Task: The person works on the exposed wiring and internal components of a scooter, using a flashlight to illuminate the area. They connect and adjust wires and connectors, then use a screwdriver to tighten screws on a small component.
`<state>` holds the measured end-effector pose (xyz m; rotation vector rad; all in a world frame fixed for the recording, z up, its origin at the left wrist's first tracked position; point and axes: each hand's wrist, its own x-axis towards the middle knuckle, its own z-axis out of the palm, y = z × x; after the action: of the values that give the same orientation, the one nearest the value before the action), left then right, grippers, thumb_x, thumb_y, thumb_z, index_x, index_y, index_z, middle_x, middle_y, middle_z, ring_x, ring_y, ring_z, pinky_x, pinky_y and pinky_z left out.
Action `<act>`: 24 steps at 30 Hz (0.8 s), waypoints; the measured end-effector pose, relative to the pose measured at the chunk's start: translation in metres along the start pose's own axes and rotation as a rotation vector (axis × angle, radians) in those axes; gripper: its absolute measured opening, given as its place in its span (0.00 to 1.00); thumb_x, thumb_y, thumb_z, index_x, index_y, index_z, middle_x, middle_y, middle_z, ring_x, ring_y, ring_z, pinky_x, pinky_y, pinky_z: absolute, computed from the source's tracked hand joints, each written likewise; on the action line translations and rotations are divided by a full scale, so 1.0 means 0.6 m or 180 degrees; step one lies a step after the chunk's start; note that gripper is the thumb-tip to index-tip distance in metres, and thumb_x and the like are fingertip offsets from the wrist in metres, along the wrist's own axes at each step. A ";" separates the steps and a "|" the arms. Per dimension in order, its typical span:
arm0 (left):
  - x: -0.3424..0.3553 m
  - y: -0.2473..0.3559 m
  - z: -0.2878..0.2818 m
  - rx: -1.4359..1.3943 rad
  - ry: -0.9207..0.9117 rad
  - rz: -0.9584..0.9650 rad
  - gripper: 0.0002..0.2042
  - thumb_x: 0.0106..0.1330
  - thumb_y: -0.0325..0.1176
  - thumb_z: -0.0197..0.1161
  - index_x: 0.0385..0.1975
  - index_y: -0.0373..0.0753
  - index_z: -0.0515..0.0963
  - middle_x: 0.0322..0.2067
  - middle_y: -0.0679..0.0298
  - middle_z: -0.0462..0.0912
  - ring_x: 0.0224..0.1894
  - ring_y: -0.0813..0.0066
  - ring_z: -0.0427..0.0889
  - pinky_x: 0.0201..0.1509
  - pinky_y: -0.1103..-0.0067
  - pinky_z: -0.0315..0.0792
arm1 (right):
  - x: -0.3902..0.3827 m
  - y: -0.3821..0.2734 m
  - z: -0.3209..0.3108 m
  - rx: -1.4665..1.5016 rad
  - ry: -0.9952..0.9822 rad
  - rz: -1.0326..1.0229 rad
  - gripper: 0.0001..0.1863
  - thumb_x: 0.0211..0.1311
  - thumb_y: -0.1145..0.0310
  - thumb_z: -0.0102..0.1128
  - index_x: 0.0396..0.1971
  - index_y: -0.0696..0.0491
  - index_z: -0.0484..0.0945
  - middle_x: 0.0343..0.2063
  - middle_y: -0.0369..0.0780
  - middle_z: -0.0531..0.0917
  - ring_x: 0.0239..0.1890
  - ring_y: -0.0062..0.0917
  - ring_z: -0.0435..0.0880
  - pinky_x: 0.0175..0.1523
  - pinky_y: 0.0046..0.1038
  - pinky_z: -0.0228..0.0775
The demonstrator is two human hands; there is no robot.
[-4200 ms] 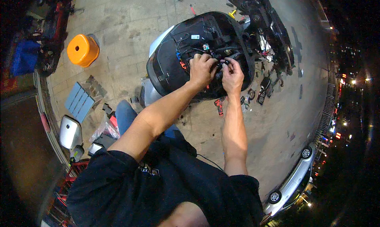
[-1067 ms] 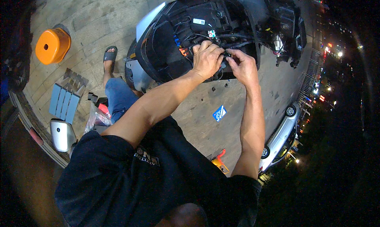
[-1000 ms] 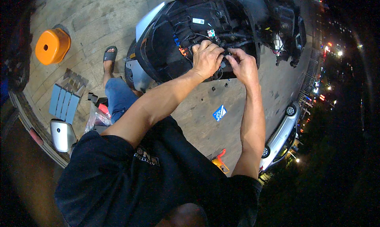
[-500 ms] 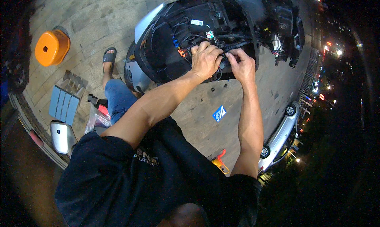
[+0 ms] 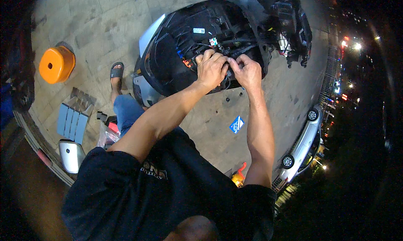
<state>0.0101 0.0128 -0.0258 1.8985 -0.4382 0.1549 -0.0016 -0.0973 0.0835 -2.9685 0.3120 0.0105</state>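
Observation:
Both my hands are inside the open black body compartment (image 5: 163, 56) of a vehicle, among dark wires. My left hand (image 5: 210, 72) has its fingers bent over the wiring, beside orange (image 5: 187, 62) and blue (image 5: 180, 53) connectors. My right hand (image 5: 247, 73) pinches close to the left fingertips; what the fingers hold is too small and dark to make out. Just beyond the hands sit a small pale connector (image 5: 213, 41) and a white label (image 5: 199, 30).
An orange stool (image 5: 58, 71), a blue slatted step (image 5: 73, 121), a silver panel (image 5: 72, 155) and a plastic bag lie left. Detached black parts (image 5: 289, 27) are at upper right. A blue-white card (image 5: 237, 124) lies on the paving (image 5: 210, 127). A silver car (image 5: 302, 143) stands right.
My head view has shifted slightly, moving the compartment down and left in the picture. My right fingertips have come a little closer to my left ones. Both hands stay at the wiring.

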 end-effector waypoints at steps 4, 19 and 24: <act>0.000 -0.002 0.000 0.0058 -0.0011 0.0061 0.09 0.53 0.35 0.67 0.35 0.46 0.83 0.38 0.72 0.82 0.50 0.67 0.72 0.51 0.65 0.58 | -0.003 -0.006 0.004 0.0875 0.0128 -0.0161 0.10 0.56 0.66 0.69 0.33 0.55 0.81 0.22 0.44 0.82 0.21 0.31 0.80 0.29 0.29 0.73; 0.001 0.001 -0.003 -0.0090 0.0015 0.0044 0.10 0.53 0.36 0.69 0.35 0.47 0.84 0.37 0.73 0.82 0.49 0.69 0.72 0.52 0.67 0.57 | -0.003 0.013 -0.002 0.0458 0.0117 -0.0136 0.12 0.58 0.63 0.67 0.35 0.55 0.81 0.24 0.48 0.83 0.26 0.42 0.83 0.32 0.36 0.75; -0.001 0.000 -0.002 -0.0105 0.0034 0.0043 0.10 0.53 0.35 0.68 0.35 0.47 0.83 0.38 0.72 0.82 0.49 0.67 0.72 0.51 0.66 0.57 | -0.023 0.013 -0.020 0.0237 -0.0119 -0.0476 0.12 0.58 0.64 0.66 0.38 0.55 0.81 0.27 0.48 0.84 0.28 0.43 0.84 0.35 0.36 0.75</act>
<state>0.0096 0.0139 -0.0258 1.8620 -0.4440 0.1659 -0.0166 -0.1037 0.0943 -2.9054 0.0835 0.0358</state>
